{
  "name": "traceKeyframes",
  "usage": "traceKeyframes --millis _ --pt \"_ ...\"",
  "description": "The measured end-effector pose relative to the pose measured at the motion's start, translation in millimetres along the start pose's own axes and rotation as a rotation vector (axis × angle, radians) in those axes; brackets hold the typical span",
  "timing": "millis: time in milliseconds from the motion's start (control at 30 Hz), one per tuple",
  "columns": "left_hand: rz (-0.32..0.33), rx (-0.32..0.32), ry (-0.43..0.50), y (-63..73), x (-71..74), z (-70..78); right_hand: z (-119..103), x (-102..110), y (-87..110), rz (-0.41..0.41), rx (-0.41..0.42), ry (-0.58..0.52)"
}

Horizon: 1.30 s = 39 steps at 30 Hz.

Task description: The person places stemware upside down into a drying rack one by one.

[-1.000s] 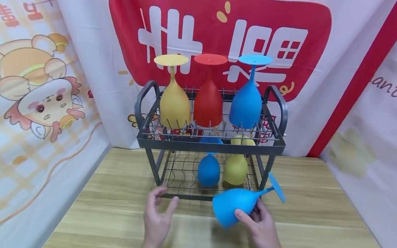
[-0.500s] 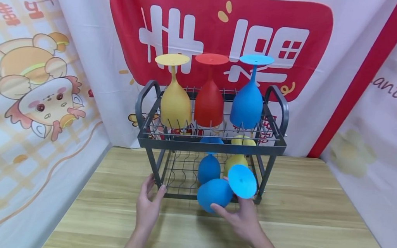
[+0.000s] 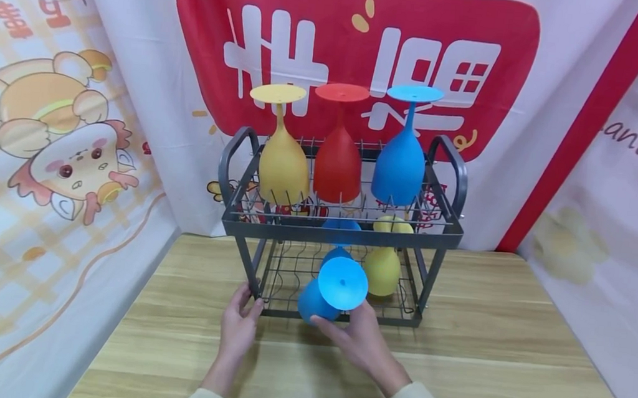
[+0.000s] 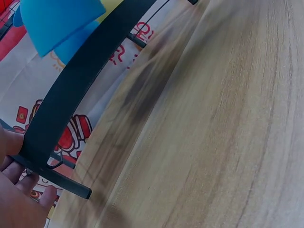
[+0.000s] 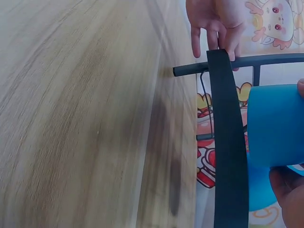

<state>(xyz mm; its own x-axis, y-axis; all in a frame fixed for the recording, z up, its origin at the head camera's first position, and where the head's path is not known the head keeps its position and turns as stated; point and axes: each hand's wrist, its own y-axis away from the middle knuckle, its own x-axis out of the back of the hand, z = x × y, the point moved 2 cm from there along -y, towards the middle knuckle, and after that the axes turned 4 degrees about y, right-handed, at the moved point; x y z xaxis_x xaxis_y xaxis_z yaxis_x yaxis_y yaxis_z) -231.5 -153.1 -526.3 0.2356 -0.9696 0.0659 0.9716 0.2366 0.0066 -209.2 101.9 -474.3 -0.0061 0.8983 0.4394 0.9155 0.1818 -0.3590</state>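
My right hand [image 3: 361,340] holds a blue goblet [image 3: 343,283] by its bowl. The goblet is tilted, its round foot facing the head camera and its bowl at the lower shelf's front. In the right wrist view, thumb and fingers clasp the bowl [image 5: 275,126] just behind the dark front bar [image 5: 228,142]. My left hand [image 3: 238,324] grips the front left corner of the two-tier dark metal rack [image 3: 341,234], thumb on the front bar in the left wrist view. Upside down on the lower shelf, another blue goblet [image 3: 339,252] is partly hidden; a yellow goblet [image 3: 382,273] stands to its right.
Upside-down yellow [image 3: 284,168], red [image 3: 338,169] and blue [image 3: 399,168] goblets line the top shelf. The rack stands on a wooden table [image 3: 497,363] against a printed cloth backdrop [image 3: 482,199]. Wire prongs rise from both shelves.
The right hand has carried the blue goblet leftward and in toward the lower shelf, turning its foot to face the head camera. The left hand has moved left and taken hold of the rack's corner.
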Motion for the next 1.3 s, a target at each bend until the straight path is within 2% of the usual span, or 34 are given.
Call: traceKeyframes --millis 267,600,767,967,1300 --pt "-0.006 -0.011 -0.026 0.4 -1.2 1.3 -1 -13 -15.6 -0.007 -0.059 0.039" --pt "-0.007 -0.011 -0.013 0.5 -0.6 -1.9 -11 -34 -28.1 0.057 -0.058 0.057" --pt "-0.011 -0.019 -0.01 -2.0 -1.7 -3.5 -12 -45 -34.4 0.074 -0.111 0.087" --pt "-0.01 -0.035 -0.006 -1.9 -2.8 -2.4 -3 -59 -41.0 0.06 -0.173 0.12" --pt "-0.016 0.005 0.002 -1.1 -1.5 -3.0 -2 -76 -52.9 0.05 -0.224 0.185"
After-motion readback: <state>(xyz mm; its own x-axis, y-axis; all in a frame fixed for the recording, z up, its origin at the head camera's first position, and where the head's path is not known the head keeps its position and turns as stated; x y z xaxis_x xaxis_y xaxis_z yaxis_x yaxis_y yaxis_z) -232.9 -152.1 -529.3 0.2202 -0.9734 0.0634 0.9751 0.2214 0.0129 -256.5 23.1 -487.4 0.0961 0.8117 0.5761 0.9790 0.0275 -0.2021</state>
